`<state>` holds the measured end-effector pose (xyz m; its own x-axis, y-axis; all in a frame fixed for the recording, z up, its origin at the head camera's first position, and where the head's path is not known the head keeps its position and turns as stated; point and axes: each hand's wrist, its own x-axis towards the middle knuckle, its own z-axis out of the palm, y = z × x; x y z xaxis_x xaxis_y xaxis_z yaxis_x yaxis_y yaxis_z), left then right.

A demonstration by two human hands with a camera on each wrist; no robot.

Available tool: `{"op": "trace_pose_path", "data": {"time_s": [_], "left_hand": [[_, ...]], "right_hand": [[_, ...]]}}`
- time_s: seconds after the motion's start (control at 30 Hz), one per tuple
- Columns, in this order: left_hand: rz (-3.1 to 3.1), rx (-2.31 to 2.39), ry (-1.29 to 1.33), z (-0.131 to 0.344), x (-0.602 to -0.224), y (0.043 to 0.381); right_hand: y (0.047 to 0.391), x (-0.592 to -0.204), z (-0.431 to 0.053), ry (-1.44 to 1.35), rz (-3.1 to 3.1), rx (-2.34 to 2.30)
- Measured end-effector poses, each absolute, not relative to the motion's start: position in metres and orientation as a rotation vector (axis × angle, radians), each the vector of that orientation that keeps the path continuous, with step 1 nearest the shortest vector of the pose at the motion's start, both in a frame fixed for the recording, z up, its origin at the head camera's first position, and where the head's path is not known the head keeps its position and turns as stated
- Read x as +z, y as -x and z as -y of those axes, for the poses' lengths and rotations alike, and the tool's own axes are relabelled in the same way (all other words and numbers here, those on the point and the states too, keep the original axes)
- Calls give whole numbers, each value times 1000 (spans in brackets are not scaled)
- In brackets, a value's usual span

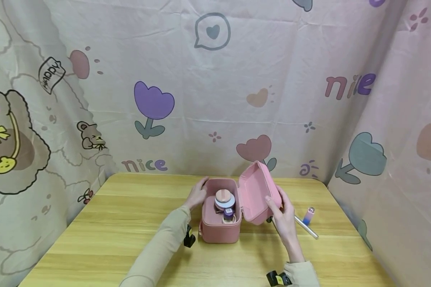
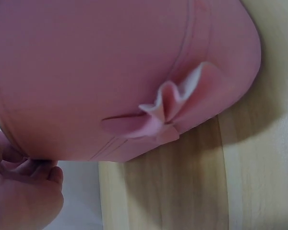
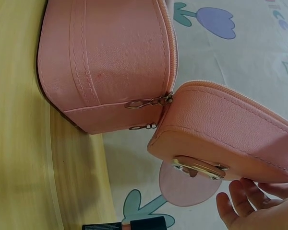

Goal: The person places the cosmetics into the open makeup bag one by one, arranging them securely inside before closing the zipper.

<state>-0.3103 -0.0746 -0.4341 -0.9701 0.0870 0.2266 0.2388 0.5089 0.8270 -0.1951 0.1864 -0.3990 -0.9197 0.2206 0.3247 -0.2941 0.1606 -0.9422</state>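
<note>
We curl our left hand [image 1: 196, 195] over the rim of the pink case [image 1: 220, 234]; our right hand [image 1: 285, 219] pinches the lid [image 1: 255, 189] edge; tabletop [image 1: 129, 215] stretches well leftward.

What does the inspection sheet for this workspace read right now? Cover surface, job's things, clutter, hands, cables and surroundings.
Surface: wood-grain table
Job's things: pink case stands open, lid folded out to the right; round items and a dark purple item inside
Clutter: pink-and-blue tube and silver tube right of the case; dark tube only partly in view
Hands: left hand grips the case's left side; right hand holds the lid
Cables: nothing seen
Surroundings: printed curtain behind and at both sides
</note>
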Motion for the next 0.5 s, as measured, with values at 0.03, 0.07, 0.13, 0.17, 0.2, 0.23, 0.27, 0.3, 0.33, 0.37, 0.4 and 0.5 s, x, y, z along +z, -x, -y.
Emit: {"op": "trace_pose_path", "data": {"time_s": [0.03,0.07,0.13,0.17,0.2,0.23,0.27,0.3,0.33,0.37,0.4,0.5], "left_hand": [[2587,-1447,287,75,-435,310],[2584,-1441,294,75,-436,310],[2575,-1459,290,75,-437,309],[2572,-1468,290,75,-437,309],[2568,-1477,286,75,-437,308],[2565,-1485,283,75,-438,308],[2561,-1500,276,76,-438,308],[2555,-1507,272,76,-438,308],[2550,-1506,275,76,-438,307],[2547,-1510,273,76,-438,307],[2543,-1512,270,76,-439,307],[2533,-1524,264,77,-439,306]], "right_hand": [[195,-399,-186,-71,2055,1819],[195,-399,-186,-71,2053,1829],[194,-399,-187,-74,2042,1848],[194,-399,-187,-75,2038,1857],[195,-399,-187,-78,2036,1862],[195,-399,-188,-80,2036,1866],[195,-399,-188,-84,2033,1872],[195,-399,-188,-86,2034,1877],[196,-399,-188,-87,2036,1881],[196,-399,-189,-86,2039,1885],[196,-399,-189,-85,2042,1887],[196,-398,-189,-79,2055,1890]]}}
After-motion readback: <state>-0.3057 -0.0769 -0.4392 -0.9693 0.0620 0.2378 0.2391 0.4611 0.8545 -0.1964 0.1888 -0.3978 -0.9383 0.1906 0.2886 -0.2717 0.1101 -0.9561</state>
